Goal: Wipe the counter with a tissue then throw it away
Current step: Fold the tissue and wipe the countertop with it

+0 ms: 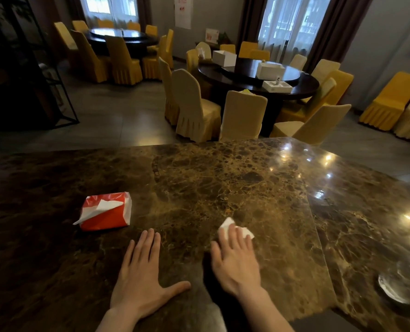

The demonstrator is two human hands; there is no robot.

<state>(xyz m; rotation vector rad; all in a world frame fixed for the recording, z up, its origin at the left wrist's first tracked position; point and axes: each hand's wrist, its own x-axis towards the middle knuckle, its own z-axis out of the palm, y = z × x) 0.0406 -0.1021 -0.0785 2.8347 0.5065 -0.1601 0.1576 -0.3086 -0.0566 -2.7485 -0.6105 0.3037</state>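
Note:
A brown marble counter (199,178) fills the lower half of the view. My right hand (235,262) lies flat on it, fingers pressing a white tissue (229,224) against the stone; the tissue sticks out past the fingertips. My left hand (144,276) rests flat on the counter to the left, fingers spread, holding nothing. A red and white tissue pack (105,210) lies further left, with one tissue poking out of its slot. No bin is in view.
A glass ashtray (395,287) sits on the counter at the right. Beyond the far counter edge are round dark dining tables (304,88) ringed by yellow-covered chairs (194,106). A dark metal shelf (26,75) stands at the left.

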